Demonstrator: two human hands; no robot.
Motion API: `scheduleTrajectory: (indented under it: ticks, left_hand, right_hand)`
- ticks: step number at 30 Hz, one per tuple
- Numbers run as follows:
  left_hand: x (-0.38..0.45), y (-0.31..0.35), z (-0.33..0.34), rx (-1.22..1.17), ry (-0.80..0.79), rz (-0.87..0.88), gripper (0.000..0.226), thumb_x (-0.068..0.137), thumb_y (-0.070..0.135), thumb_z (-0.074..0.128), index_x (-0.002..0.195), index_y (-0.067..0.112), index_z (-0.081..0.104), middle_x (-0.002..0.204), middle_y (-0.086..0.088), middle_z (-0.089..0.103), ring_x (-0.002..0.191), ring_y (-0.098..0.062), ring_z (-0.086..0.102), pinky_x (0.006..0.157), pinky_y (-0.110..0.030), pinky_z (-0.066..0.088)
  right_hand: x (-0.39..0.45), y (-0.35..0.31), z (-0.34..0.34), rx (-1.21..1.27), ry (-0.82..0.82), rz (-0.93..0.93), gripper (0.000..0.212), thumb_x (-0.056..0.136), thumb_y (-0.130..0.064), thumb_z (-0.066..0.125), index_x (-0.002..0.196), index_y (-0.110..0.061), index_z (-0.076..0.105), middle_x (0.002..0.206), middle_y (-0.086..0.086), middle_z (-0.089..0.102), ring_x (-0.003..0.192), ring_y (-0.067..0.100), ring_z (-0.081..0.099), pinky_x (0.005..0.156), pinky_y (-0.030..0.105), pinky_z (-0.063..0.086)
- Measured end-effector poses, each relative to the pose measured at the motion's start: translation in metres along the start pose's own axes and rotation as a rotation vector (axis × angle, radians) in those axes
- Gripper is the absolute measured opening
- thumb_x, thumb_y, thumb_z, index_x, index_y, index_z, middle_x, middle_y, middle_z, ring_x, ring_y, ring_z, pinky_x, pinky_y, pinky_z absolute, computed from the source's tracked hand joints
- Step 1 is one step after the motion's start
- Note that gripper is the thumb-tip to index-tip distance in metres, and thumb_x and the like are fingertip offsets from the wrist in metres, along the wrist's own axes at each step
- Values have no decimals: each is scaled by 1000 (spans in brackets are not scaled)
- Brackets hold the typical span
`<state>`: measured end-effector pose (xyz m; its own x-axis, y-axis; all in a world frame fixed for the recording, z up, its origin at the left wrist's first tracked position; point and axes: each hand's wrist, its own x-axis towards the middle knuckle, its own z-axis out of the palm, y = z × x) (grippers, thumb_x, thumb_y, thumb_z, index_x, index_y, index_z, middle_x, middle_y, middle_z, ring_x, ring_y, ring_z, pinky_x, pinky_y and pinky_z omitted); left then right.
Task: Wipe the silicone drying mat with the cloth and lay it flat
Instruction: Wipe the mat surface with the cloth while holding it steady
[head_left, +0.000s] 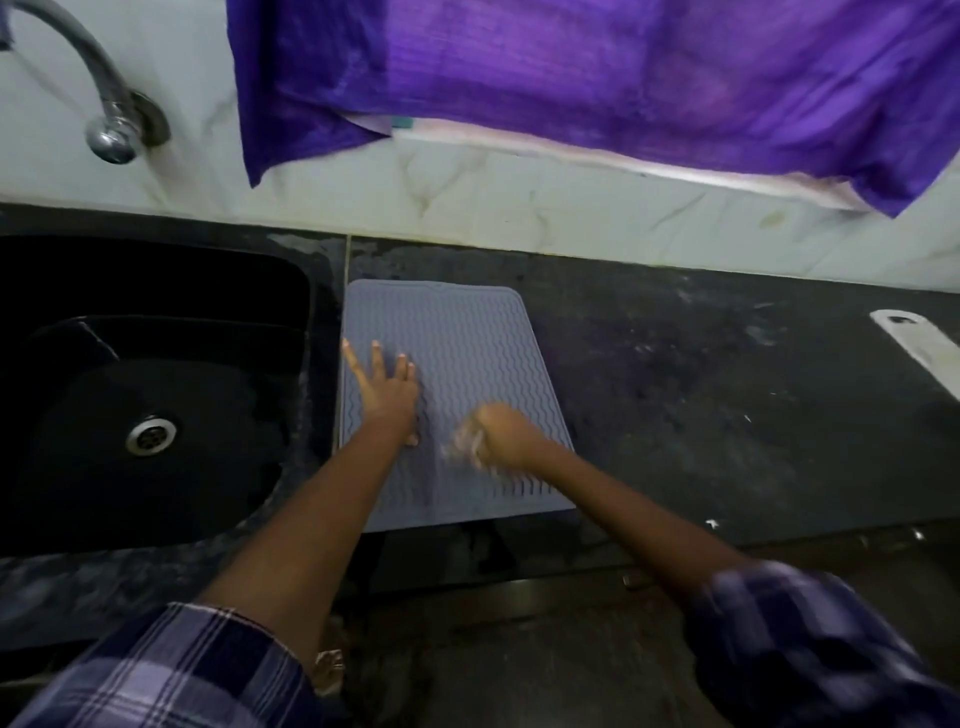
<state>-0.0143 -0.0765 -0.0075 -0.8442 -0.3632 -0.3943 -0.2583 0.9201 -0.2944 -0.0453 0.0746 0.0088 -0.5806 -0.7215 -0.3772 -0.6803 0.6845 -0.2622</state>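
Note:
A grey silicone drying mat (467, 338) with wavy ridges lies flat on the dark counter, just right of the sink. My left hand (387, 387) rests palm down on the mat's left part, fingers spread, holding nothing. My right hand (506, 431) is closed around a pale cloth (465, 441) and presses it on the mat's lower middle. The hand and cloth are blurred by motion. Most of the cloth is hidden in my fist.
A black sink (156, 364) with a metal drain (150, 434) sits to the left, under a chrome tap (111, 130). A purple cloth (597, 78) hangs over the ledge on the back wall. A white object (914, 348) lies at the counter's right edge.

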Motion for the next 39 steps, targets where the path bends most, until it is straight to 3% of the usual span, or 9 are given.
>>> scheduleTrajectory:
  ticks: [5,9,14,19,22,28,32,35,39]
  left_hand:
    - [-3,-4,2,-27,-20,-18,110,81,65,59,155,15,-5,164,-2,-8,149,-39,-14,106,-78,-5]
    - [1,-9,0,-64,-12,16,119,77,65,63,154,16,-14,164,-6,-8,148,-42,-13,106,-79,-6]
    - [43,-3,-24,70,-79,73,140,62,67,75,152,19,-21,162,-10,-16,146,-44,-19,101,-79,-12]
    - [123,-17,-50,96,-14,37,124,73,69,65,154,18,-13,164,-5,-11,147,-42,-17,104,-79,-9]
    - [173,-24,-53,115,-2,8,97,89,49,60,156,23,-6,164,-1,-11,148,-41,-18,103,-80,-9]
    - [193,-20,-66,223,-37,91,49,101,32,47,148,22,37,161,-7,22,152,-32,-6,109,-75,-8]
    - [182,-25,-76,142,18,133,54,100,35,46,149,15,34,159,-8,28,152,-33,-3,111,-74,-4]
    - [178,-30,-75,31,3,128,61,100,36,47,152,14,27,161,-7,23,152,-34,-4,112,-72,-4]
    - [182,-26,-71,15,-53,93,60,98,41,51,150,20,33,163,-4,18,152,-33,-7,111,-72,-6]
  right_hand:
    - [13,1,31,-144,283,173,27,94,-12,47,116,-14,63,123,11,61,114,30,54,99,47,44]
    - [-43,-1,62,-166,97,79,20,85,-26,63,104,-19,66,111,6,69,97,26,64,90,41,50]
    - [-3,26,-25,150,-13,52,20,87,-1,56,95,8,72,98,26,73,90,37,69,80,39,57]
    - [114,51,-100,220,348,221,31,94,-19,56,83,7,71,83,24,71,78,35,69,70,37,57]
    - [198,74,-115,89,421,278,25,93,-18,55,103,-1,69,107,21,68,101,35,64,85,39,51]
    - [237,80,-78,-102,382,249,30,91,-11,53,120,-5,57,126,17,57,117,33,51,96,42,42]
    - [153,80,-52,-186,219,208,19,90,-21,57,91,-12,74,84,-2,76,82,22,68,76,27,54]
    - [159,79,-78,-173,27,142,33,91,-30,58,112,-6,66,117,13,66,110,30,60,94,38,47]
    - [229,70,-111,-119,202,208,28,91,-13,57,115,1,60,122,22,61,115,37,57,95,42,46]
